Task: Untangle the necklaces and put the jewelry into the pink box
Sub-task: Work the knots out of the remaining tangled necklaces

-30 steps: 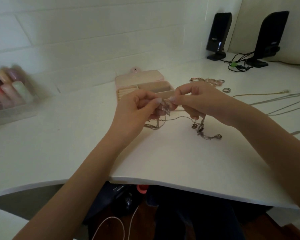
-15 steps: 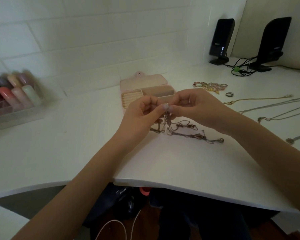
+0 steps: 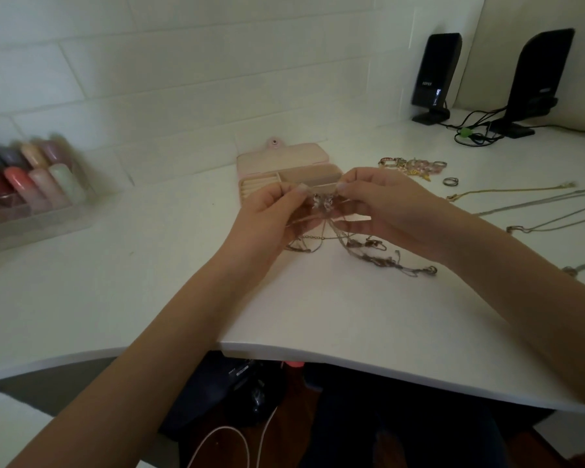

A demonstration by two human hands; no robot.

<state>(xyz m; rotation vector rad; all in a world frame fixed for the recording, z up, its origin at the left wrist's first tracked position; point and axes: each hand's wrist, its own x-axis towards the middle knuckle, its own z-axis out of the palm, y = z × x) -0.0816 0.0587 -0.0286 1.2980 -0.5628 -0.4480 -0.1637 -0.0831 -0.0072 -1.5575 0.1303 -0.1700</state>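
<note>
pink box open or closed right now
Open. The pink box has its lid laid flat behind it toward the wall, and its inner compartments, including ridged ring slots on the left, are exposed.

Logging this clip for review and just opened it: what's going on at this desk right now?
A person is working on a tangle of necklaces, pinching it between the left hand and right hand just above the white desk, with loose chain ends trailing onto it. The pink box lies open right behind the hands. Several chains, a ring and a pile of bracelets are laid out to the right, not yet boxed.
</note>
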